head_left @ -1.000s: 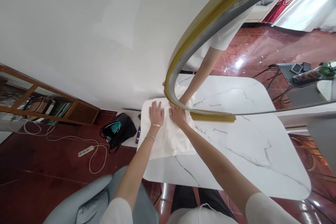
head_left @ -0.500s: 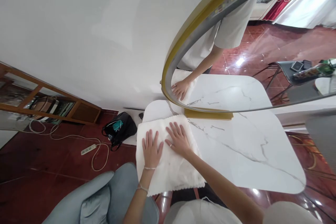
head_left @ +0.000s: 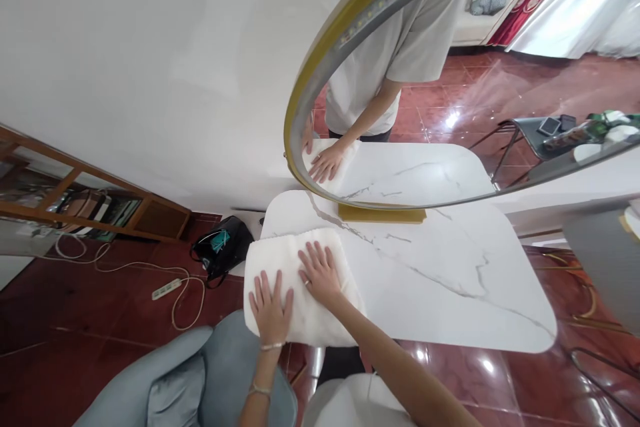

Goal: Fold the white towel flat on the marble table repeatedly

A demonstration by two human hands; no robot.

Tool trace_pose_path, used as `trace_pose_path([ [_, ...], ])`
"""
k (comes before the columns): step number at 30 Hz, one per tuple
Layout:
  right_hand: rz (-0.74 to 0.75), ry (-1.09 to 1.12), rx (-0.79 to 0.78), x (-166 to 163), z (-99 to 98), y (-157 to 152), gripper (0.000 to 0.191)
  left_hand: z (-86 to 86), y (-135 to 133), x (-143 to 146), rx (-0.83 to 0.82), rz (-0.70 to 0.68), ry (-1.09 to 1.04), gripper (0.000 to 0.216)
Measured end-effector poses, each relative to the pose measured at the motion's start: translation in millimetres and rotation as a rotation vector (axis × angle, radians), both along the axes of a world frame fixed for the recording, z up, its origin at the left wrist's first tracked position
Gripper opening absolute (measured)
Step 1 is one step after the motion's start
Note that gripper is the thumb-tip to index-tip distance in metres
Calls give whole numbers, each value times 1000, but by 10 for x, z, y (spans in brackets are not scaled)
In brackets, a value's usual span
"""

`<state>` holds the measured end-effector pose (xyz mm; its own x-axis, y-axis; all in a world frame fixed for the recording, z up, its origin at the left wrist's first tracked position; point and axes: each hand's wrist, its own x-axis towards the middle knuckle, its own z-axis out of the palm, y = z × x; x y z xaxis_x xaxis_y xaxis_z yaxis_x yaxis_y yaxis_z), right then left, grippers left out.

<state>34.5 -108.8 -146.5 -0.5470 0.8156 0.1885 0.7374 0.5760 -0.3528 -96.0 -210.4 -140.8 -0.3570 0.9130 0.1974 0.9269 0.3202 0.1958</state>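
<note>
A white cloth (head_left: 280, 257) lies spread over the near left corner of a white marble table (head_left: 440, 287), with its near edge hanging past the table's front edge. My left hand (head_left: 271, 307) lies flat on the cloth's near part, fingers spread, a bracelet on the wrist. My right hand (head_left: 319, 272) presses flat on the cloth just to the right of it, a ring on one finger. Both hands hold nothing.
A large round mirror (head_left: 400, 80) with a gold rim stands at the table's back and reflects my arm and torso. A grey chair (head_left: 165, 380) is below left. On the red floor lie a black bag (head_left: 223, 250) and a power strip (head_left: 167, 288).
Both hands have slid the cloth back from the mirror toward the table's near edge and a little left. The cloth now overhangs the front edge.
</note>
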Motion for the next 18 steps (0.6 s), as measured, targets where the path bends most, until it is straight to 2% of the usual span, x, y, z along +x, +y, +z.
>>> trace_pose_path([
  [4,-19,26,-21,-108,15,285,47,18,390,-167,-19,-28,35,51],
  [7,-83,24,-4,95,-2,431,45,3,631,-38,-26,-94,35,51],
  [12,-217,14,85,849,-95,449,43,-50,880,551,-39,-253,-2,53],
  [15,-261,30,134,1308,-147,382,40,-67,905,952,-40,-317,-34,54],
  [18,-318,57,170,1571,-183,283,39,-62,856,1233,-26,-342,-62,55],
])
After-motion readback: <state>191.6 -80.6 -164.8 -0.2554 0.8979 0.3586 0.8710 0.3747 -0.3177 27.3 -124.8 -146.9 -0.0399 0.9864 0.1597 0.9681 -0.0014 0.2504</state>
